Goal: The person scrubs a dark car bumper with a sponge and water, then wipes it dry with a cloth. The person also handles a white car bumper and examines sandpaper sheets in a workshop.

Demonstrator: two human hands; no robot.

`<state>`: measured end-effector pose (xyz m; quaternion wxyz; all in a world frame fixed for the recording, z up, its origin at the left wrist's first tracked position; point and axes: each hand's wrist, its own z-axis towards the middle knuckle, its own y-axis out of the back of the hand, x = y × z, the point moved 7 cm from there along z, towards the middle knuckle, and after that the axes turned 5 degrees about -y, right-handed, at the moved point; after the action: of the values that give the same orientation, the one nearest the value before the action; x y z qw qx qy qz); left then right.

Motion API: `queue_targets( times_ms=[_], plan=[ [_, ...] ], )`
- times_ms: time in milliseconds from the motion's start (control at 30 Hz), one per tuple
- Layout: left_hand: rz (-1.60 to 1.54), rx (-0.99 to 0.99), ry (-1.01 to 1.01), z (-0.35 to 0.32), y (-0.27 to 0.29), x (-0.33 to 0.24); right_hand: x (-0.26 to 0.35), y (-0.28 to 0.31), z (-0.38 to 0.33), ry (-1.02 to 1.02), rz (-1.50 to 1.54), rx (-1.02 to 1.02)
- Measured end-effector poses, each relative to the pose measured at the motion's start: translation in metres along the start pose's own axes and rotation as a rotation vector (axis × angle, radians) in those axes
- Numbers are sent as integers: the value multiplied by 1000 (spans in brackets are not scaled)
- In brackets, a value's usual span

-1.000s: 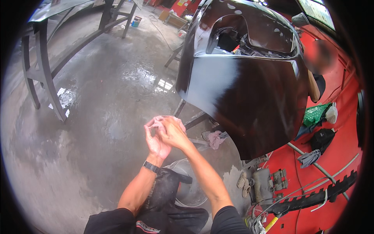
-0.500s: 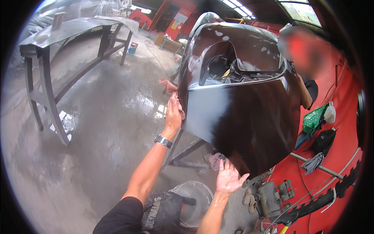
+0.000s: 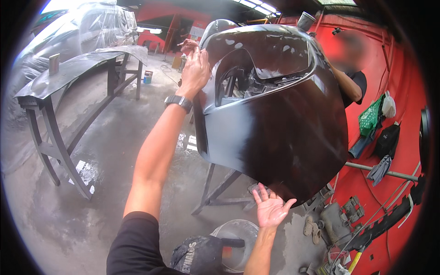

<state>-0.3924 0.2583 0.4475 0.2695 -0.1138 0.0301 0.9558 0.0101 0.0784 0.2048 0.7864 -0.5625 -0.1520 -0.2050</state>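
A large glossy dark car body panel (image 3: 284, 133) stands tilted on a metal stand (image 3: 220, 192) in front of me. My left hand (image 3: 195, 68) is raised to the panel's upper left edge, fingers closed on a small pale piece pressed against it; a dark watch sits on that wrist. My right hand (image 3: 270, 208) hangs lower, palm up with fingers spread and nothing in it, just below the panel's bottom edge and not touching it.
Another person (image 3: 350, 78) stands behind the panel at the right. A grey panel (image 3: 78, 68) lies on a metal rack at the left. A white bucket (image 3: 236, 236) sits on the wet concrete floor below. Car parts and rags lie along the red wall.
Both hands were together low over the bucket. The left hand rose to the panel's upper left edge; the right hand dropped open below the panel. My view tilted up.
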Motion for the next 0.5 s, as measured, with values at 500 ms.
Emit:
queue_targets(
  times_ms=[500],
  plan=[
    [-59, 278, -245, -129, 48, -86, 13, 23, 2, 46, -119, -67]
  ],
)
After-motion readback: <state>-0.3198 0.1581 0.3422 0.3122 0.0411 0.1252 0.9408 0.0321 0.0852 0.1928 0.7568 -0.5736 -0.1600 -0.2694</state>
